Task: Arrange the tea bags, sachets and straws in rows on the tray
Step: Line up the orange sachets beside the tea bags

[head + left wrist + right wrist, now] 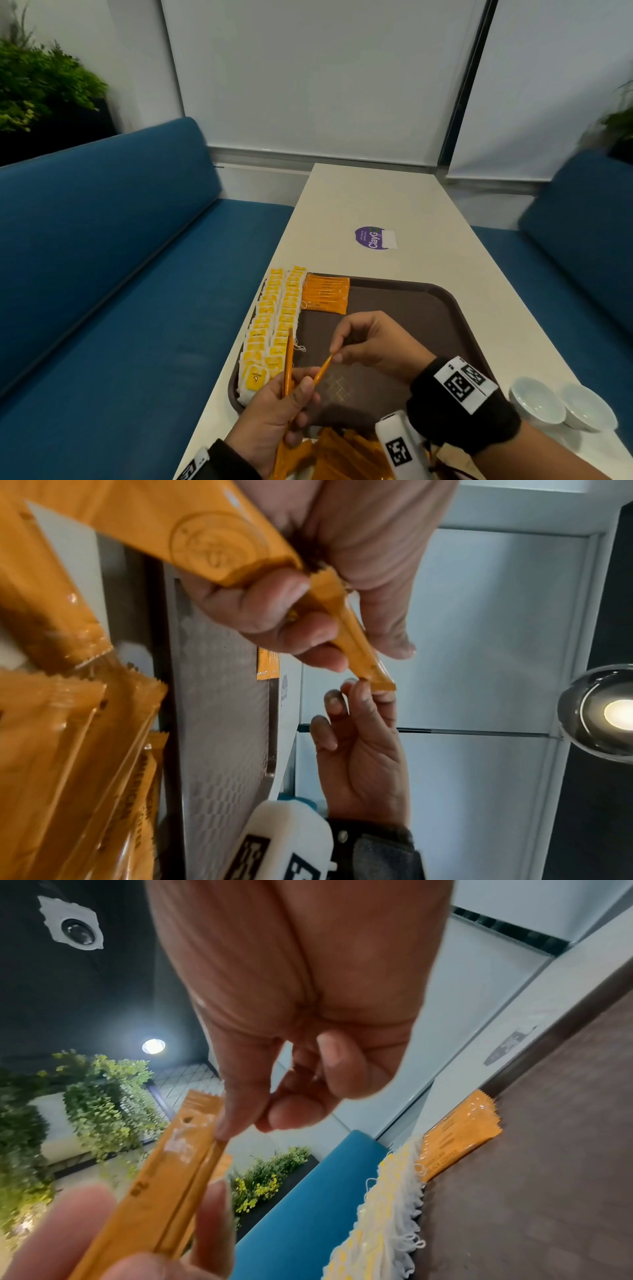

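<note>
Table sticker: "ClayG".

Left hand curled gripping, right hand pinching, hands close together

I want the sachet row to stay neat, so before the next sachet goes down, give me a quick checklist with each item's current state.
1. Left hand grips its bunch of sachets: ok.
2. Right hand pinches one sachet's tip: ok.
3. That sachet free of the bunch: not ok, its lower end sits in the left hand.
4. Bare tray next to the sachet row: ok.
5. Tea bags in rows along the tray's left edge: ok.
6. Loose sachets by the near edge left to place: not ok, a pile waits.
</note>
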Demonstrator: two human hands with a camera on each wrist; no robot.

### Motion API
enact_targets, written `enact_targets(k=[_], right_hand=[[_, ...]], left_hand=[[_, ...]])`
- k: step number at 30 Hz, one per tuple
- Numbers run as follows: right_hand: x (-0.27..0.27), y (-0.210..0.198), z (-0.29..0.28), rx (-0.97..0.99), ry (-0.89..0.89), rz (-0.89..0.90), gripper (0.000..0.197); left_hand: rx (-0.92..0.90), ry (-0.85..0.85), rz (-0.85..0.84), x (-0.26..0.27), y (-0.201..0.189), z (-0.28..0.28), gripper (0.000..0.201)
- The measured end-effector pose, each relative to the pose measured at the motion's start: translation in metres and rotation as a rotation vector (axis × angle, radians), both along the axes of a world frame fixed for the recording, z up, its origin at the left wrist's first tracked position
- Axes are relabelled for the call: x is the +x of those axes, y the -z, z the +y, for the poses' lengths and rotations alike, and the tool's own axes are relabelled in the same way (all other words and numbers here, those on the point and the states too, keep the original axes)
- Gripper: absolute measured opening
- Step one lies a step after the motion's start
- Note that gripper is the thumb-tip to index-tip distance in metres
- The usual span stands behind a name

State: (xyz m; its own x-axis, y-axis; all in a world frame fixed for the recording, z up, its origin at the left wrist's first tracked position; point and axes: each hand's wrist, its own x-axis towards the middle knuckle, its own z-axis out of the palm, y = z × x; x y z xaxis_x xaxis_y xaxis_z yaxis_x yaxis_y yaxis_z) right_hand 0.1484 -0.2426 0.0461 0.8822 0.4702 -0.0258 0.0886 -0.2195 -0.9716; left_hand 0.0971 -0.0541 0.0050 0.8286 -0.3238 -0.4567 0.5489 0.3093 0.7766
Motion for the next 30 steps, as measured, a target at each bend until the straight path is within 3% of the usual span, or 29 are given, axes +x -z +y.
enact_targets(k=[5, 9, 13, 19, 26, 28, 30], right_hand=[[-0.001, 0.002, -0.011, -0.033, 0.100, -0.013, 0.021], [-0.007, 0.005, -0.007, -0.075, 0.147, 0.158, 0.019], [-0.012, 0.006, 0.000, -0.058, 0.086, 0.238, 0.009], [-0.020, 0.020, 0.017, 0.177, 0.133, 0.535, 0.009], [-0.019, 0.023, 0.036, 0.406, 0.245, 0.739, 0.006], [-0.009, 0.016, 0.034, 0.351, 0.321, 0.683, 0.012], [0.012, 0.012, 0.026, 0.112, 0.347, 0.554, 0.012]], left_hand=[[0.113, -0.068, -0.088, 0.000, -0.001, 0.000, 0.035], [0.329, -0.129, -0.251, 0.005, 0.003, -0.004, 0.027], [0.380, -0.191, -0.266, 0.007, 0.003, -0.005, 0.027], [0.359, -0.271, -0.236, 0.009, 0.008, -0.008, 0.018], [0.358, -0.199, -0.221, 0.012, 0.010, -0.008, 0.019], [0.306, -0.201, -0.148, 0.011, 0.009, -0.009, 0.017], [0.276, -0.213, -0.073, 0.011, 0.010, -0.010, 0.021]])
